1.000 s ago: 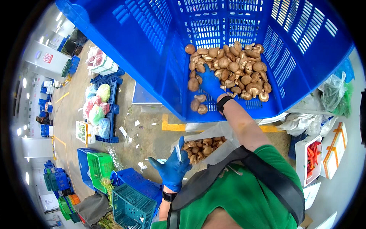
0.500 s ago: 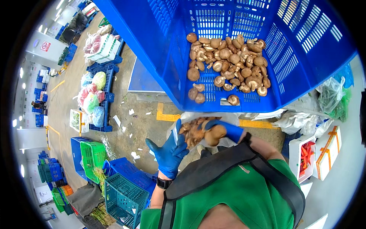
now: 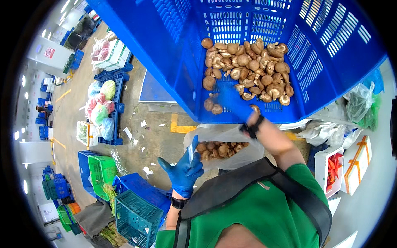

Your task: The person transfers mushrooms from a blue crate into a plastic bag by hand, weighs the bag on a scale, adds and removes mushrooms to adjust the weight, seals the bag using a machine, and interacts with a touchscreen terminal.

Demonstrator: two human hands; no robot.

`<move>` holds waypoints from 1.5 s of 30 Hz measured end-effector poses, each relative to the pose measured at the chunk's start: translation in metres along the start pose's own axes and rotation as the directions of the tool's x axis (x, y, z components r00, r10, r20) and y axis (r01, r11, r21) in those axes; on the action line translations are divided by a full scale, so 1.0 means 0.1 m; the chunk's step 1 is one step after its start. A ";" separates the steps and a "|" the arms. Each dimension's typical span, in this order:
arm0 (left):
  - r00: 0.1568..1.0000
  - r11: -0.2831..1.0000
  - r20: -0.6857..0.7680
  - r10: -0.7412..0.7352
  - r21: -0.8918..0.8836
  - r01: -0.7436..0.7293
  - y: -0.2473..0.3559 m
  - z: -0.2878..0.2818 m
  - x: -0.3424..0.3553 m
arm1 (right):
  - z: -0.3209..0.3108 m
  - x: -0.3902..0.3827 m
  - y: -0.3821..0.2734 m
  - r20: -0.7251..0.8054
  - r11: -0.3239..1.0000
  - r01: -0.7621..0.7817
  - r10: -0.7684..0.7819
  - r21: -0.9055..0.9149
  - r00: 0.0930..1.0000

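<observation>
A big blue slatted crate (image 3: 186,103) holds a heap of brown mushrooms (image 3: 248,62). My right hand (image 3: 231,99), in a blue glove, reaches over the front rim into its lower part, beside a few loose mushrooms. Motion smears the fingers, so their grip does not show. Below the crate is a clear plastic bag (image 3: 254,144) with more mushrooms (image 3: 221,149) in it. My left hand (image 3: 186,167), also blue-gloved, is at the bag's left side, thumb out and some fingers curled. Along its raised finger it holds a thin pale strip (image 3: 190,153), too small to identify.
At left, a blue pallet (image 3: 118,103) bears bagged vegetables. Green and blue crates, among them a teal crate (image 3: 136,217), stand lower left. A white foam box (image 3: 326,171) of red peppers is at right, near crumpled plastic bags (image 3: 357,99). White scraps litter the floor.
My right hand has gone from the bag, where it was at some mushrooms, up into the crate. The bag's mushrooms now show more openly. My left hand has hardly moved.
</observation>
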State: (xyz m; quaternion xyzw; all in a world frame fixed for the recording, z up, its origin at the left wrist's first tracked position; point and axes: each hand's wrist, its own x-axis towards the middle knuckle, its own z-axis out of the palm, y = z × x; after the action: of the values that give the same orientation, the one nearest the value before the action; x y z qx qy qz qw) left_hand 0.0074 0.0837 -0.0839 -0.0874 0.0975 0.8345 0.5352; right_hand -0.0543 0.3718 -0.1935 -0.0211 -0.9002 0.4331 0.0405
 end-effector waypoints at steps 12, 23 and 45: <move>0.997 0.999 0.073 0.009 -0.047 -0.006 -0.02 -0.02 -0.06 | -0.16 0.80 0.29 -0.095 0.880 -0.109 0.073 -0.463 0.993; 0.996 0.992 0.080 0.038 -0.120 -0.028 0.05 -0.21 0.00 | 0.54 -0.85 -0.34 -0.298 0.940 0.118 -0.019 0.319 0.955; 0.997 0.994 0.000 0.075 -0.077 -0.075 0.07 -0.11 0.23 | 0.85 -0.98 -0.20 -0.335 0.967 0.156 -0.081 0.204 0.939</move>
State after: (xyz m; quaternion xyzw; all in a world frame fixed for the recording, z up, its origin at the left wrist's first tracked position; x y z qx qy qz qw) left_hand -0.0076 0.0980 -0.0997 -0.1032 0.0676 0.8573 0.4998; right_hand 0.0355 0.2858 -0.2366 -0.0328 -0.8254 0.5205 0.2163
